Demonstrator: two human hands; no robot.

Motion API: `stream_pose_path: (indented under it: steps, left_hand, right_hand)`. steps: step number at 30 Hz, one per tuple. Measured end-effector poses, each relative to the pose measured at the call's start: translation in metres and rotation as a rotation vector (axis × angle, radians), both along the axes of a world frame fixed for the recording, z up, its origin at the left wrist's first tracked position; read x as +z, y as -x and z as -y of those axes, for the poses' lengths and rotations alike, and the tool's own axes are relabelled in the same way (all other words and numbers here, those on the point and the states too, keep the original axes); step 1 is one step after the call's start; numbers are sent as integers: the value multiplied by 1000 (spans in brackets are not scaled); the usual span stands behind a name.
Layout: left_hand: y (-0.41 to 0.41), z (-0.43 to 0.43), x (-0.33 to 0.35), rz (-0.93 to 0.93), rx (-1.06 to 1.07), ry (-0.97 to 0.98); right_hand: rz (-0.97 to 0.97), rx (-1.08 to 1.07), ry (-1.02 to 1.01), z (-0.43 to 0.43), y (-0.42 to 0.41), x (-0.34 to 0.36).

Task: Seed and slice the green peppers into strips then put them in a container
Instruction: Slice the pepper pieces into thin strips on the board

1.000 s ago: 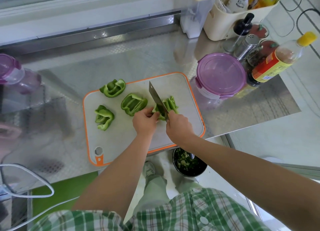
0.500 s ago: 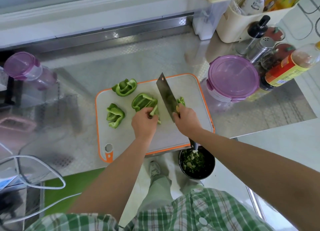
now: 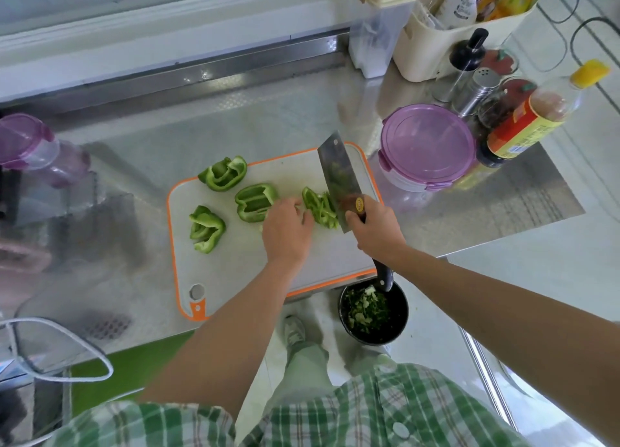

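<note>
A white cutting board (image 3: 231, 279) with an orange rim lies on the steel counter. Three seeded green pepper pieces sit on it: one at the back left (image 3: 223, 174), one at the left (image 3: 205, 229), one in the middle (image 3: 255, 202). A small heap of pepper strips (image 3: 320, 207) lies right of the middle piece. My right hand (image 3: 377, 228) grips the cleaver (image 3: 339, 175), its blade tilted flat against the right side of the strips. My left hand (image 3: 287, 227) rests on the board, fingers touching the left side of the strips.
A round container with a purple lid (image 3: 427, 144) stands right of the board. Behind it are bottles, a shaker (image 3: 476, 89) and a cream caddy (image 3: 436, 44). Another purple-lidded container (image 3: 30, 148) is far left. A black bowl of green scraps (image 3: 372, 312) sits below the counter's front edge.
The cleaver has gone from upright cutting to lying tilted against the strips' right side. My left hand has left the pepper piece and moved to the strips' left side.
</note>
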State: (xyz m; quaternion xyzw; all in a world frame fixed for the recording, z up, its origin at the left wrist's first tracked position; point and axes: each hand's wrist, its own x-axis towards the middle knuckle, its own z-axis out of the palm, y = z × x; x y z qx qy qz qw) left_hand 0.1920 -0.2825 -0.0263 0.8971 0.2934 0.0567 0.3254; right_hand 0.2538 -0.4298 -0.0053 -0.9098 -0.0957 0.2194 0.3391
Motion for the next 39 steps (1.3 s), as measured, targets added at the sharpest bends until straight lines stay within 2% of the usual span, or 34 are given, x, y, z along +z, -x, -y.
stream_pose_path:
  steps: [6, 12, 17, 25, 32, 35, 39]
  left_hand:
    - [-36, -2, -21, -170, -31, 1]
    - [-40, -9, -23, -68, -14, 64]
    - [-38, -15, -19, -144, -153, 12]
    - [-33, -20, -2, 133, 180, 37]
    - [-32, -12, -4, 121, 483, 396]
    - [-31, -17, -5, 112, 560, 432]
    - [-31, -11, 4, 114, 586, 471]
  right_hand:
    - [-52, 37, 22, 9, 2, -5]
    - [-68, 39, 23, 8, -1, -10]
    - [-89, 40, 18, 4, -7, -6]
    - [-98, -16, -126, -11, -4, 8]
    - [-88, 31, -149, -22, 6, 6]
    - [-110, -10, -155, -16, 2, 6]
    - [-132, 42, -155, -16, 7, 6]
